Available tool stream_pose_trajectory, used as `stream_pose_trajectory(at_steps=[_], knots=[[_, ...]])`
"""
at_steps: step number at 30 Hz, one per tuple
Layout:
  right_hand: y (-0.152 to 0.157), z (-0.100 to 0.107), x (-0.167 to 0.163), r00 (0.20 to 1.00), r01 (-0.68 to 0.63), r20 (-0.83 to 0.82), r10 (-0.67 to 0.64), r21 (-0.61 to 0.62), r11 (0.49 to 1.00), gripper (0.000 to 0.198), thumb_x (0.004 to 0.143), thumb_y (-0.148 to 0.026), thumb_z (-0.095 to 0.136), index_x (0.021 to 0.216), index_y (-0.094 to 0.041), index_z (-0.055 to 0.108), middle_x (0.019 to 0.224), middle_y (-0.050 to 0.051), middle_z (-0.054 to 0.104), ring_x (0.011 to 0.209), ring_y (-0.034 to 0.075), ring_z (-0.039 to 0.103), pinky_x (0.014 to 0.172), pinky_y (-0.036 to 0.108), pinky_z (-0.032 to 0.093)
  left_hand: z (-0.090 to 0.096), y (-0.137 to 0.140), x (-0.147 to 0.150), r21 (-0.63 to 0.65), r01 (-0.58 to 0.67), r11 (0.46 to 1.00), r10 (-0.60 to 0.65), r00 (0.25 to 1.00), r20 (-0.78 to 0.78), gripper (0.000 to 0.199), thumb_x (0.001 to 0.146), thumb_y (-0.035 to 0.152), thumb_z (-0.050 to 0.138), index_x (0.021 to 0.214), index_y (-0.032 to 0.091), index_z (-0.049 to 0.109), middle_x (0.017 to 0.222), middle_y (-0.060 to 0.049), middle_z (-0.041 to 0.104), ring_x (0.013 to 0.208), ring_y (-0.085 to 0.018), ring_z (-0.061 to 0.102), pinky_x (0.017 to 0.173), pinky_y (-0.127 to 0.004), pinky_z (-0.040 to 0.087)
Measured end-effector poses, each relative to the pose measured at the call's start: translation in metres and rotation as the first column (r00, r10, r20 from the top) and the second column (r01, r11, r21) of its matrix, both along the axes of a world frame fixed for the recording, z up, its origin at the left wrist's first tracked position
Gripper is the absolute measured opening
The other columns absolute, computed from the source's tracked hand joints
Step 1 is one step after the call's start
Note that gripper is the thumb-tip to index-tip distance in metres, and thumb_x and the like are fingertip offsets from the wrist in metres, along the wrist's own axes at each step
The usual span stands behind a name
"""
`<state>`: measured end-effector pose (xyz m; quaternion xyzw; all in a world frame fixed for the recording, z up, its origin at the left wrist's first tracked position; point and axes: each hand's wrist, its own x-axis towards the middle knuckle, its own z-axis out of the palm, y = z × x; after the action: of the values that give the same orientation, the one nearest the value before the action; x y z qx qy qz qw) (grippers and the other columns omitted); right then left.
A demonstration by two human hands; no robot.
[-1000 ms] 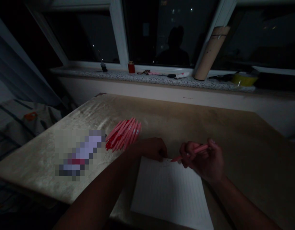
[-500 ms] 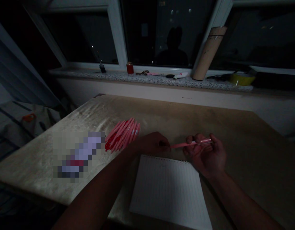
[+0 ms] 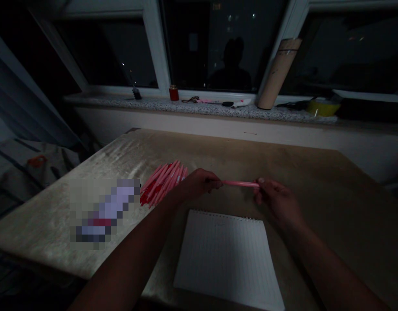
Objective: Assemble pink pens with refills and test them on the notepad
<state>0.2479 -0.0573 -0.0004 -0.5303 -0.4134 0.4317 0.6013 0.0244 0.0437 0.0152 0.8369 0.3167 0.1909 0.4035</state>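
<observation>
Many pink pens lie in a loose pile [image 3: 165,183] on the table [image 3: 283,166], just right of a pixelated object [image 3: 106,207] that I cannot make out. They point roughly the same way, perhaps so that one lifts off easily; the left forearm hides the pile's near corner.

Next comes the left hand [image 3: 200,183], reaching across past the pile, its fingertips drawn together on the left end of a single pink pen [image 3: 241,184]. That pen hangs nearly level above the table, beyond the notepad [image 3: 229,259], which lies between the forearms with its spiral edge away from the person, presumably to face the writer.

Last, the right hand [image 3: 276,196] comes in from the near right, thumb and fingers curled closed around the pen's other end; gripping both ends probably steadies it and leaves the middle bare
</observation>
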Motion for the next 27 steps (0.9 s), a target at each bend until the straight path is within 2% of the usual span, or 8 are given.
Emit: stream_pose_trajectory(at_steps=[3, 10, 14, 17, 20, 22, 24, 27], knots=[[-0.001, 0.003, 0.004, 0.968, -0.039, 0.247, 0.051, -0.053, 0.998, 0.029, 0.074, -0.043, 0.065, 0.070, -0.014, 0.065, 0.048, -0.001, 0.055, 0.043, 0.009, 0.045, 0.044, 0.022, 0.035, 0.002, 0.001, -0.001, -0.035, 0.016, 0.999, -0.016, 1.000, 0.003, 0.026, 0.080, 0.034, 0.054, 0.078, 0.011, 0.066, 0.057, 0.001, 0.056, 0.052, -0.007, 0.050, 0.049, -0.017, 0.035], [-0.003, -0.007, 0.004, 0.889, -0.115, 0.440, 0.126, -0.052, 0.992, 0.030, 0.068, -0.043, 0.069, 0.083, -0.017, 0.069, 0.068, 0.004, 0.067, 0.056, 0.013, 0.057, 0.050, 0.023, 0.042, 0.002, 0.001, 0.000, -0.174, 0.009, 0.985, 0.018, 0.988, 0.151, 0.026, 0.082, 0.034, 0.052, 0.078, 0.011, 0.063, 0.062, -0.001, 0.059, 0.052, -0.007, 0.052, 0.049, -0.016, 0.038], [-0.008, -0.006, -0.002, 0.733, -0.164, 0.662, 0.154, -0.047, 0.985, 0.029, 0.076, -0.044, 0.060, 0.086, -0.018, 0.070, 0.064, 0.002, 0.066, 0.053, 0.013, 0.057, 0.049, 0.023, 0.041, -0.006, 0.001, 0.004, -0.215, -0.005, 0.977, 0.049, 0.978, 0.200, 0.028, 0.082, 0.037, 0.051, 0.080, 0.011, 0.061, 0.067, -0.002, 0.059, 0.051, -0.006, 0.051, 0.048, -0.016, 0.038], [-0.009, -0.002, -0.003, 0.617, -0.150, 0.781, 0.098, -0.005, 0.989, 0.028, 0.079, -0.043, 0.055, 0.082, -0.018, 0.069, 0.064, 0.002, 0.066, 0.054, 0.014, 0.058, 0.052, 0.024, 0.042, -0.013, -0.002, 0.010, -0.222, -0.045, 0.974, 0.089, 0.978, 0.190, 0.030, 0.083, 0.039, 0.048, 0.082, 0.011, 0.060, 0.067, -0.002, 0.059, 0.050, -0.006, 0.050, 0.047, -0.016, 0.038], [-0.007, 0.001, 0.000, 0.525, -0.052, 0.851, -0.008, 0.041, 0.998, 0.028, 0.080, -0.042, 0.053, 0.077, -0.019, 0.068, 0.066, 0.003, 0.066, 0.057, 0.015, 0.060, 0.055, 0.025, 0.042, -0.017, -0.007, 0.014, -0.180, -0.073, 0.981, 0.103, 0.981, 0.163, 0.029, 0.082, 0.038, 0.048, 0.092, 0.012, 0.058, 0.072, -0.003, 0.060, 0.053, -0.007, 0.051, 0.049, -0.018, 0.040], [-0.005, 0.001, 0.005, 0.447, 0.051, 0.893, -0.053, 0.033, 0.998, 0.029, 0.079, -0.043, 0.051, 0.073, -0.020, 0.067, 0.065, 0.003, 0.066, 0.057, 0.017, 0.060, 0.055, 0.027, 0.041, -0.017, -0.010, 0.015, -0.098, -0.087, 0.991, 0.098, 0.989, 0.110, 0.029, 0.082, 0.036, 0.049, 0.095, 0.012, 0.058, 0.075, -0.003, 0.061, 0.055, -0.007, 0.051, 0.052, -0.019, 0.041], [-0.003, 0.002, 0.012, 0.370, 0.150, 0.927, -0.056, -0.001, 0.989, 0.031, 0.080, -0.044, 0.050, 0.071, -0.021, 0.067, 0.066, 0.004, 0.067, 0.059, 0.019, 0.061, 0.055, 0.028, 0.040, -0.016, -0.013, 0.015, 0.015, -0.096, 0.995, 0.096, 0.994, 0.043, 0.027, 0.082, 0.034, 0.049, 0.095, 0.013, 0.060, 0.076, -0.003, 0.062, 0.059, -0.008, 0.052, 0.056, -0.020, 0.041], [0.001, 0.002, 0.024, 0.302, 0.284, 0.953, -0.021, -0.069, 0.956, 0.034, 0.079, -0.047, 0.047, 0.076, -0.022, 0.070, 0.072, 0.008, 0.070, 0.066, 0.024, 0.064, 0.055, 0.030, 0.040, -0.013, -0.015, 0.015, 0.134, -0.097, 0.986, 0.101, 0.995, -0.019, 0.026, 0.082, 0.034, 0.049, 0.094, 0.014, 0.061, 0.077, -0.004, 0.063, 0.065, -0.010, 0.054, 0.061, -0.021, 0.041]])
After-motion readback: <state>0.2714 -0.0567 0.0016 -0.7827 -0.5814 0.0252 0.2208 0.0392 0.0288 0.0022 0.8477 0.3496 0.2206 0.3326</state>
